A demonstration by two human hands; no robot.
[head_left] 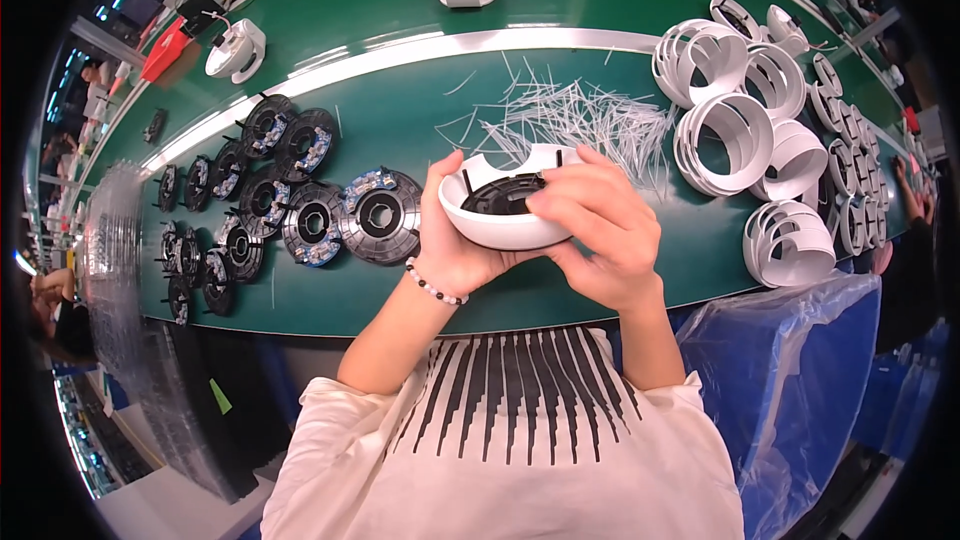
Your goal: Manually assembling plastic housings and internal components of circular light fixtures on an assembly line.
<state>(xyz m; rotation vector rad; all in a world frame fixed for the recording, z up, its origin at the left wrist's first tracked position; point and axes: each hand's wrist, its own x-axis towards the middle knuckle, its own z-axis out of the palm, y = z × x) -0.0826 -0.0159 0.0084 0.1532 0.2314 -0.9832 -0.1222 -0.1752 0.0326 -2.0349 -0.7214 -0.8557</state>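
Left hand (452, 240) cups the white dome shell (500, 225) from nine o'clock while right hand (600, 225) pinches its black insert (500, 198) from three.

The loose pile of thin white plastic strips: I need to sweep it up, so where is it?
In the head view, the pile of thin white plastic strips lies on the green belt, just beyond the hands, left of the stacked white plastic rings.

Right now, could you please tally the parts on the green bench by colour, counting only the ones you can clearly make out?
Black round discs with circuit boards, on the left: about 13, the far ones small and hard to separate.
White ring housings, on the right: about 7 large ones; the smaller ones behind overlap too much to count.
White dome shell, in both hands: 1.
Total: about 21.
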